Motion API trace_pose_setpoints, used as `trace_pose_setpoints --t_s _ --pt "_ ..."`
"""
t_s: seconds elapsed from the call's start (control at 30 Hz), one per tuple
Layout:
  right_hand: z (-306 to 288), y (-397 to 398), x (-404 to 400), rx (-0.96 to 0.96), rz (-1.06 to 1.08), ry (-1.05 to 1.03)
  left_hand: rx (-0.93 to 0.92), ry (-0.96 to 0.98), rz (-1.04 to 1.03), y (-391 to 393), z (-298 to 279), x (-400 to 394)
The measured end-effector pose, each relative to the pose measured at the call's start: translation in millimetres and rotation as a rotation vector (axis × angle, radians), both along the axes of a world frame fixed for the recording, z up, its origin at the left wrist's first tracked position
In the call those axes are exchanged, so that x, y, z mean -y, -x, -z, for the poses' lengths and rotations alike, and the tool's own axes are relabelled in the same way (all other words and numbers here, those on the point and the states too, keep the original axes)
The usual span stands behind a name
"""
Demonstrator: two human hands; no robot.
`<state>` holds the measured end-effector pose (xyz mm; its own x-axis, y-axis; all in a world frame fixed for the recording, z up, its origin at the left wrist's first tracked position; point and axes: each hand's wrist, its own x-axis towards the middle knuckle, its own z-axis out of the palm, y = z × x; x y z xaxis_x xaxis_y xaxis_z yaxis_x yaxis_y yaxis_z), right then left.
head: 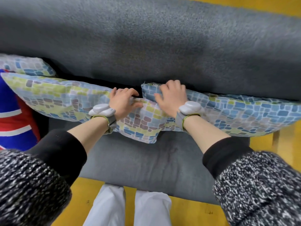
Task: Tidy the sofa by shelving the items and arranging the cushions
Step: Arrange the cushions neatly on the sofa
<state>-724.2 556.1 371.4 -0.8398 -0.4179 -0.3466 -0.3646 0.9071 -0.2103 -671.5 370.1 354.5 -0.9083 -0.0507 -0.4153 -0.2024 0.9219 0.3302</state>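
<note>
Yellow floor (195,214) below, grey sofa (146,160) filling the view, backrest broad and upright behind the seat; two mosaic-patterned cushions propped along the backrest, inner corners meeting at the middle of the seat; left cushion (53,98) leaning back toward the upholstery, right cushion (244,115) likewise, its top corner tucked just under the backrest's curve; third patterned cushion (24,66) half hidden at far left, behind a red, white and blue cushion (14,115) at the sofa's end. Left hand (123,101) planted on the inner corner of the left cushion, fingers curled over the top edge and clamped on the fabric, probably to tug that corner level with its neighbour; right hand (171,97) set on the inner corner of the right cushion, fingers bent and gripping the upper edge, seemingly to steady or nudge it toward the join. White band-mounted devices on both wrists; black cuffs under speckled knit sleeves. No loose items visible on the seat, so shelving likely finished or out of view; cushion arranging apparently near its end, pending a straight, gapless row.
</note>
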Motion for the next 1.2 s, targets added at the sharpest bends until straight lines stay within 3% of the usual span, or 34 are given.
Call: trace_pose_setpoints --t_s 0.1,0.17,0.23,0.33,0.43,0.6,0.73,0.93,1.07,1.2 --pt "-0.9 -10.4 25.2 0.057 -0.182 0.034 0.043 0.091 0.034 -5.2 -5.8 46.7" --pt "1.8 -17.7 41.7 0.243 -0.266 -0.057 0.120 0.217 0.036 -15.2 -11.2 98.8" --pt "5.8 -18.9 41.5 0.417 -0.273 -0.173 0.193 0.349 0.003 -24.3 -10.5 140.9" --pt "2.9 -16.6 45.3 0.469 -0.206 -0.245 0.201 0.446 -0.096 -32.4 -9.7 191.0" --pt "-1.2 -12.6 53.9 0.378 -0.180 -0.312 0.127 0.410 -0.105 -29.0 -3.5 214.2" --pt "-4.2 -22.6 75.4 0.321 -0.117 -0.537 0.000 0.176 0.068 -20.7 0.4 244.2" --pt "-14.3 -26.0 99.1 0.319 -0.081 -0.740 0.001 0.001 0.110 -27.7 -3.8 252.3" --pt "-32.6 -30.8 135.5 0.208 -0.045 -0.958 0.066 -0.064 0.190 -36.4 -7.0 262.8" --pt "-35.3 -33.1 184.9 0.110 -0.028 -0.787 -0.030 -0.111 0.199 -48.5 -7.4 289.2" --pt "-36.5 -37.4 263.2 0.080 -0.108 -0.585 -0.161 0.032 0.163 -63.6 -11.9 341.2"
